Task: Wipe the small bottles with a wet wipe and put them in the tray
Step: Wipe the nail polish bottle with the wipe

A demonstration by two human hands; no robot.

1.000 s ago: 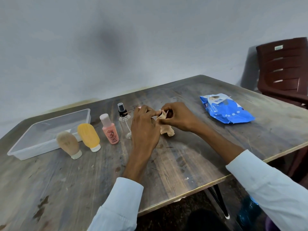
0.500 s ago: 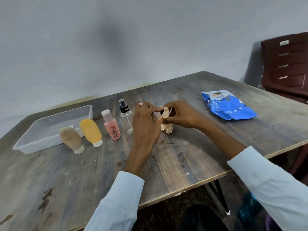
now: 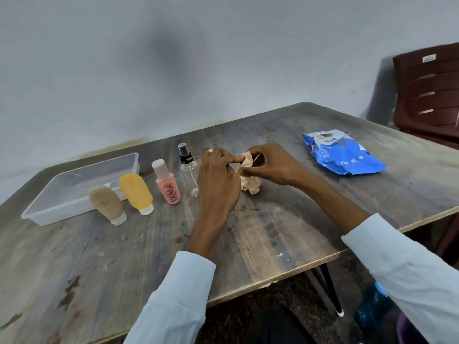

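A crumpled beige wet wipe (image 3: 250,184) hangs between my two hands above the wooden table (image 3: 248,244). My right hand (image 3: 275,165) pinches its top. My left hand (image 3: 218,184) has its fingers curled round a small pink-topped item (image 3: 210,150), mostly hidden, and its index finger touches the wipe. Left of my hands stand a clear spray bottle (image 3: 188,170), a pink bottle (image 3: 167,186), a yellow tube (image 3: 136,192) and a beige tube (image 3: 106,202). The clear plastic tray (image 3: 62,216) lies at the far left with nothing in it.
A blue pack of wet wipes (image 3: 342,155) lies on the table to the right of my hands. A dark brown chair (image 3: 427,90) stands beyond the table's right corner. The table's near edge runs just below my forearms.
My hands stay together on the wipe, working it slightly. The view has shifted a little; the bottles and tray have not moved.
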